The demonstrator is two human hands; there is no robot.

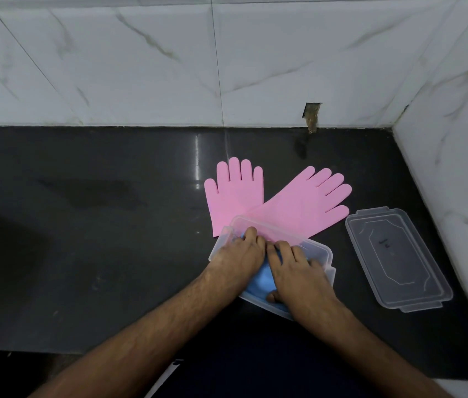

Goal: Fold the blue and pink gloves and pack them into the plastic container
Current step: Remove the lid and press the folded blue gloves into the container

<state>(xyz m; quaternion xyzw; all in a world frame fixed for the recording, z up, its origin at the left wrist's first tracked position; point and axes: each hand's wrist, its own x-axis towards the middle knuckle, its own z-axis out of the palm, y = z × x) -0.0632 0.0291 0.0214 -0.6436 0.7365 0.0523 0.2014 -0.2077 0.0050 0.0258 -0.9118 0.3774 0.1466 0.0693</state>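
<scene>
Head view: blue gloves (263, 280) mostly hidden under both hands, count not discernible; inside plastic container (317, 248) near worktop (112, 225) front edge. Left hand (238, 254) and right hand (293, 268) side by side, fingers extended, pressing blue material down. Two pink gloves (258, 202) flat, overlapping, partly beneath container. One lid (396, 259) toward right edge.

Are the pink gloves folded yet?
No. Both pink gloves lie spread flat on the counter, fingers out, behind the container.
</scene>
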